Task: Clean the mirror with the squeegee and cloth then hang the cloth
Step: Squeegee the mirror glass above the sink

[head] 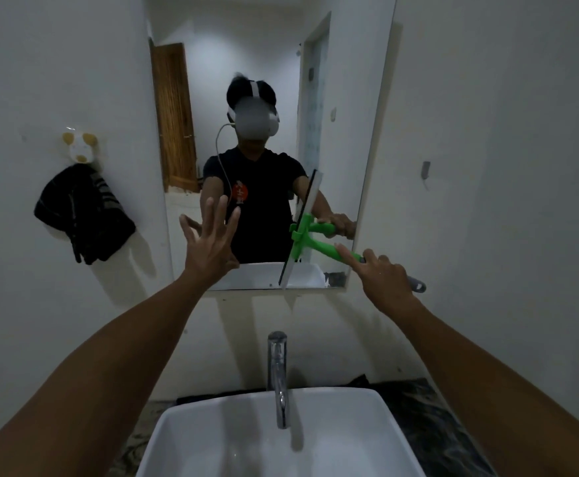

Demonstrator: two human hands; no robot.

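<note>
A dark cloth [83,215] hangs on a hook [80,149] on the white wall, at about 9 o'clock from the mirror [267,98].

My left hand [209,235] is up in front of the mirror, low on its left side. My fingers [216,215] are spread wide and hold nothing. I cannot tell if they touch the glass.

At 3 o'clock from that hand is the green squeegee [310,244]. Its long blade [300,232] stands almost straight up against the glass, near the mirror's right edge, with its bottom end at the mirror's lower rim.

My right hand [384,277] wraps around the squeegee's handle at 4 o'clock from the blade. My pointing finger lies straight along the handle, and the other fingers curl around it.

Below, at 6 o'clock, a shiny tap [277,370] stands over a white sink [377,425].
</note>
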